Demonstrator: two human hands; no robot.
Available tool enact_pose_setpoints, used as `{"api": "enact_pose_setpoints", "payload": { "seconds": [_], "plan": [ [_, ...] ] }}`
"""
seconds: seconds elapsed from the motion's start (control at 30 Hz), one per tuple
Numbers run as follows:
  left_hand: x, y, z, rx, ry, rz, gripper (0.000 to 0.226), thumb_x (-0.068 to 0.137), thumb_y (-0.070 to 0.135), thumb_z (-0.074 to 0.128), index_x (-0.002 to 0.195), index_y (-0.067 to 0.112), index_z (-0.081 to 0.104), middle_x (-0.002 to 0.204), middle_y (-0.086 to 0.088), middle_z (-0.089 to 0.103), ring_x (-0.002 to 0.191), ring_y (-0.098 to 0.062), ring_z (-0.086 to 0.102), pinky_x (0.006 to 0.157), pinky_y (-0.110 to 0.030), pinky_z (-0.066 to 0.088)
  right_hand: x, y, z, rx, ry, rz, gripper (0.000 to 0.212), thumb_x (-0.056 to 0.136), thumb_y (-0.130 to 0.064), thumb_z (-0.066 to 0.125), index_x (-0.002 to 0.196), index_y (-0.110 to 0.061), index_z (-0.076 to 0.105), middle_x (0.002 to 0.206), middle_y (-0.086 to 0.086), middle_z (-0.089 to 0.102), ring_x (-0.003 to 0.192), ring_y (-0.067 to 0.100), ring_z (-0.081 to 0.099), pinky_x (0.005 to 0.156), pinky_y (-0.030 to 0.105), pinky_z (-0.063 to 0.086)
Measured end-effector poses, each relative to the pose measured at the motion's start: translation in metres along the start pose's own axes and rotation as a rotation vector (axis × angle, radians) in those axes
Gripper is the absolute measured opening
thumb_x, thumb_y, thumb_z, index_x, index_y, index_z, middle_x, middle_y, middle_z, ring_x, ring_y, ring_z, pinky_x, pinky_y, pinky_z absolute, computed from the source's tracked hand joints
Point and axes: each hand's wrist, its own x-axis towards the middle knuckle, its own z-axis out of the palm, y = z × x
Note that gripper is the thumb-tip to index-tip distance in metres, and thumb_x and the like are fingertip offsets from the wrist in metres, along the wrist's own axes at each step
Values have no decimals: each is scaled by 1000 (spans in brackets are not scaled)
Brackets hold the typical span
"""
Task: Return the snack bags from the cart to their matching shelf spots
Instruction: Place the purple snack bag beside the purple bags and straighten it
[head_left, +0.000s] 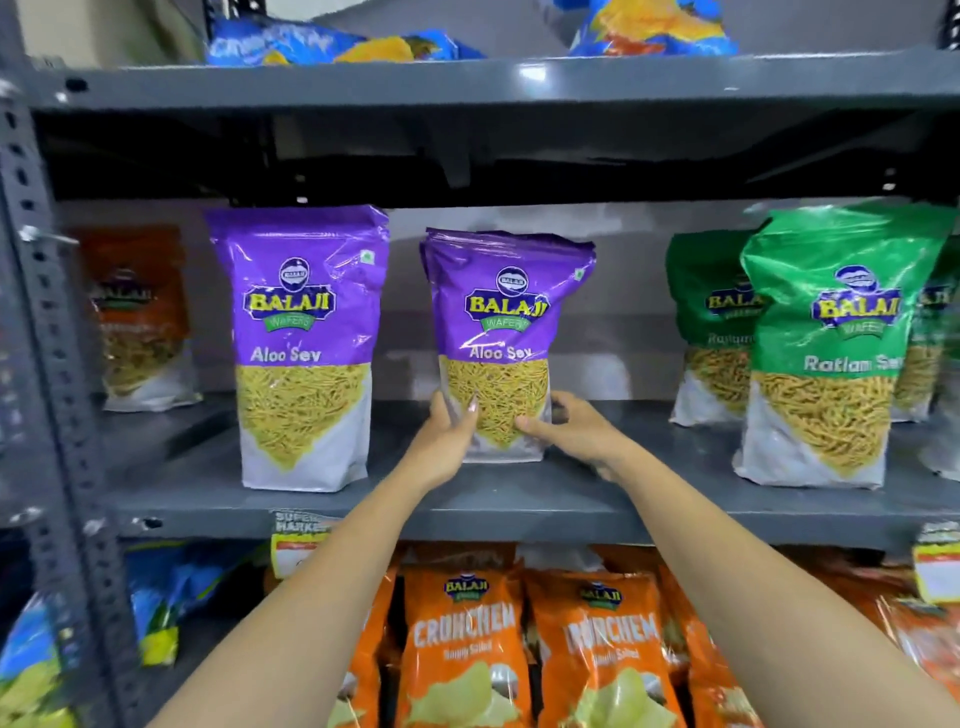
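A purple Aloo Sev bag (501, 322) stands upright on the middle grey shelf (519, 499), with another purple bag just behind it. My left hand (447, 441) grips its lower left side and my right hand (576, 431) grips its lower right side. A second purple Aloo Sev bag (304, 343) stands upright to the left, apart from my hands. The cart is out of view.
Green Ratlam Sev bags (826, 343) stand at the right of the same shelf, an orange bag (137, 317) at the far left. Orange Crunchem bags (462, 644) fill the shelf below; blue bags (311, 47) lie on top. A slotted upright (47, 364) frames the left.
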Motion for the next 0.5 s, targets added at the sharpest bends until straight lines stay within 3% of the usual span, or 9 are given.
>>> {"api": "enact_pose_setpoints", "payload": {
  "seconds": [0.1,0.17,0.2,0.27,0.33,0.4,0.5],
  "plan": [
    [1,-2,0,-57,-6,21,76,93,48,53,150,20,11,150,-6,43,115,-21,50,88,-32,37,0,-6,-14,-24,-73,46,47,79,-36,75,117,-22,51,117,-3,65,97,5,63,77,20,51],
    [4,-2,-2,-98,5,2,109,78,49,74,153,19,1,155,-5,36,131,-23,45,97,-35,40,9,-18,-27,61,10,36,71,75,-54,72,130,-18,46,128,-2,59,105,9,58,80,26,47],
    [6,-1,-3,-112,8,-3,125,68,49,83,153,21,-4,156,-4,33,137,-24,40,102,-35,39,16,-27,-36,164,114,18,71,74,-60,68,126,-15,51,129,3,60,103,12,58,79,30,47],
    [13,-2,-2,-162,22,-5,143,53,47,91,152,25,-10,157,-1,32,140,-23,38,108,-36,38,30,-53,-53,366,303,-53,46,84,-54,61,104,-13,60,111,9,65,88,17,61,75,37,51],
    [17,-2,1,-174,39,-19,149,46,45,95,152,27,-8,155,-1,35,138,-24,40,111,-41,39,42,-79,-64,457,376,-83,30,91,-43,58,92,-13,58,94,5,66,80,19,63,78,40,53],
    [20,-6,5,-99,44,-7,147,35,51,95,149,27,5,147,-1,46,130,-25,49,107,-43,44,52,-98,-68,501,375,-111,17,94,-30,56,84,-17,55,83,2,66,73,16,63,69,35,52],
    [23,-11,5,-8,44,-7,131,31,54,92,139,23,25,135,-1,56,120,-25,56,98,-39,50,68,-115,-73,467,423,-144,17,93,-13,58,77,-19,58,73,1,64,61,14,59,54,27,43]
  ]
}}
